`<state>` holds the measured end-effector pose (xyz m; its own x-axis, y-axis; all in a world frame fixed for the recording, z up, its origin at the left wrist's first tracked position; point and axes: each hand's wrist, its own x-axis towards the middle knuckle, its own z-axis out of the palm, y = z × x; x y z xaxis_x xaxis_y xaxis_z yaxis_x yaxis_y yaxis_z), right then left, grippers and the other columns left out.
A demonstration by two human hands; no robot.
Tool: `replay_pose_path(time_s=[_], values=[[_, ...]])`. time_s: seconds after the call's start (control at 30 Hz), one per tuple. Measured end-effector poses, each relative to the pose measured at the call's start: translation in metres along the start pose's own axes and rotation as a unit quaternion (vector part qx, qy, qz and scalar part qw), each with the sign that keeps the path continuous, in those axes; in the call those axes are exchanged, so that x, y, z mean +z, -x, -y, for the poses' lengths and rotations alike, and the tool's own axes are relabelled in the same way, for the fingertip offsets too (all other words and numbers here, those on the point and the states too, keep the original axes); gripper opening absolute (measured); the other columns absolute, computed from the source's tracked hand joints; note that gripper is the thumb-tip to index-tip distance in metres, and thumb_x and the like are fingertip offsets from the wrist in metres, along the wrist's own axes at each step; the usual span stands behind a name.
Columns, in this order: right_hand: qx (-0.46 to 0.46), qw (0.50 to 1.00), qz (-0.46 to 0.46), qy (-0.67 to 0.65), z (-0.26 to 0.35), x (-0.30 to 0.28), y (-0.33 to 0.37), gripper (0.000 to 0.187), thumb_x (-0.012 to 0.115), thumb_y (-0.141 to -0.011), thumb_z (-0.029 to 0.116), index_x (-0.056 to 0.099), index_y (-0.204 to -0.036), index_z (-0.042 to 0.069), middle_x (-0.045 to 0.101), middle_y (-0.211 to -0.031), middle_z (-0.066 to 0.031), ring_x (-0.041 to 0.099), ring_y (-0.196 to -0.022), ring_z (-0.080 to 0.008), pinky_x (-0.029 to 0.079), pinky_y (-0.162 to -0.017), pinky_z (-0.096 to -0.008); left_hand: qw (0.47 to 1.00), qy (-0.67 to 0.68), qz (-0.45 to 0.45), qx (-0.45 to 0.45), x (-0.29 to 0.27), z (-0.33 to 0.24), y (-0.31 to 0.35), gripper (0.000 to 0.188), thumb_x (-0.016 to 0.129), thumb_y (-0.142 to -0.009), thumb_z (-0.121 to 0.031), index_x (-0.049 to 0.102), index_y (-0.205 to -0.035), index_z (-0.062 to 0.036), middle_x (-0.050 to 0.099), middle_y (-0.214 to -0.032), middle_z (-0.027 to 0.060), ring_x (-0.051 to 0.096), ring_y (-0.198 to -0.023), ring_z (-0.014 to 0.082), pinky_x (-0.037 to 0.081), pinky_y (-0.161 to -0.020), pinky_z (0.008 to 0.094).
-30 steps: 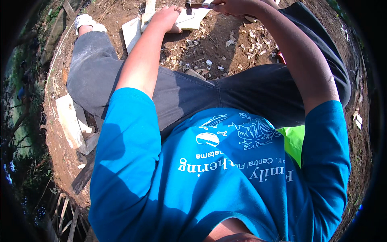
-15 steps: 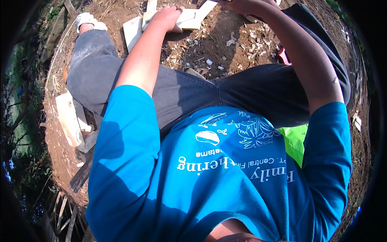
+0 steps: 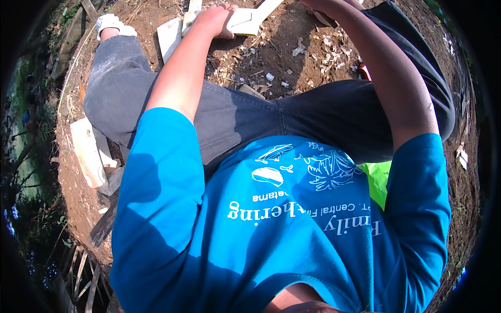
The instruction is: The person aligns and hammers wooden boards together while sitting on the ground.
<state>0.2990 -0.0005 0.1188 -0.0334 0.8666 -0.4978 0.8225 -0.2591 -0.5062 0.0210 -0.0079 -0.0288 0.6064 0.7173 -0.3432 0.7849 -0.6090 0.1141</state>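
Observation:
At the top of the view, my left hand [image 3: 213,22] is closed over a pale piece of wood [image 3: 244,22], its thumb along the near edge. A narrower pale strip [image 3: 268,9] slants from that piece up to the top edge. My right hand [image 3: 319,4] is at the top edge, right of the strip's far end, and its fingers are cut off by the frame. Just below it shows part of a brown thing [image 3: 324,20] whose kind I cannot make out. Another flat pale board [image 3: 169,37] lies left of my left hand.
Wood chips [image 3: 329,60] are strewn over brown soil [image 3: 289,49] between my spread legs. A red object [image 3: 365,72] shows partly by my right forearm. Pale wood offcuts [image 3: 87,154] lie at the left, and something bright green [image 3: 377,180] is beside my right hip.
My right hand has shifted a little right, away from the pale strip's far end. My left hand has stayed on the wood, and the whole view has shifted slightly.

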Motion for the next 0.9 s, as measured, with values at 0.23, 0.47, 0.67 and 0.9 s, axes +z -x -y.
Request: replay_pose_path(time_s=[0.23,0.47,0.67,0.9], values=[[-0.05,0.996,0.051,0.058,-0.011,-0.003,-0.014,0.038,0.059,-0.102,0.032,0.067,-0.133,0.01,0.075,-0.09,-0.0128,0.071,-0.074,-0.0247,0.055,-0.067,-0.0398,1.0,0.011,0.018,-0.011,-0.009,-0.002,0.005,0.096,0.094,-0.063,-0.044,0.053,-0.144,-0.0158,0.064,-0.131,0.0099,0.058,-0.126,0.0328,0.054,-0.102,0.0447],[-0.051,0.994,0.093,0.017,-0.035,0.004,-0.019,0.04,0.06,-0.103,0.035,0.067,-0.132,0.008,0.076,-0.093,-0.0111,0.07,-0.075,-0.0212,0.056,-0.068,-0.035,0.999,0.041,0.02,0.0,-0.009,-0.007,-0.003,0.076,0.092,-0.064,-0.036,0.064,-0.13,-0.01,0.063,-0.13,0.01,0.059,-0.121,0.0341,0.054,-0.102,0.0431],[-0.054,0.987,0.143,0.053,-0.016,-0.003,-0.008,0.039,0.059,-0.103,0.039,0.071,-0.125,0.009,0.076,-0.091,-0.0101,0.07,-0.075,-0.0205,0.056,-0.069,-0.0353,0.999,0.0,-0.024,0.023,0.003,0.0,0.004,0.089,0.092,-0.066,-0.034,0.053,-0.145,-0.0139,0.062,-0.133,0.0094,0.059,-0.121,0.0345,0.054,-0.102,0.0438],[-0.071,0.993,0.096,0.018,-0.018,0.011,-0.013,0.042,0.06,-0.103,0.044,0.071,-0.123,0.008,0.075,-0.089,-0.0093,0.068,-0.072,-0.0193,0.055,-0.067,-0.0355,0.999,-0.011,-0.029,0.039,0.018,0.029,0.006,0.091,0.092,-0.065,-0.038,0.054,-0.144,-0.0134,0.066,-0.125,0.0132,0.06,-0.121,0.0336,0.054,-0.1,0.0435]])
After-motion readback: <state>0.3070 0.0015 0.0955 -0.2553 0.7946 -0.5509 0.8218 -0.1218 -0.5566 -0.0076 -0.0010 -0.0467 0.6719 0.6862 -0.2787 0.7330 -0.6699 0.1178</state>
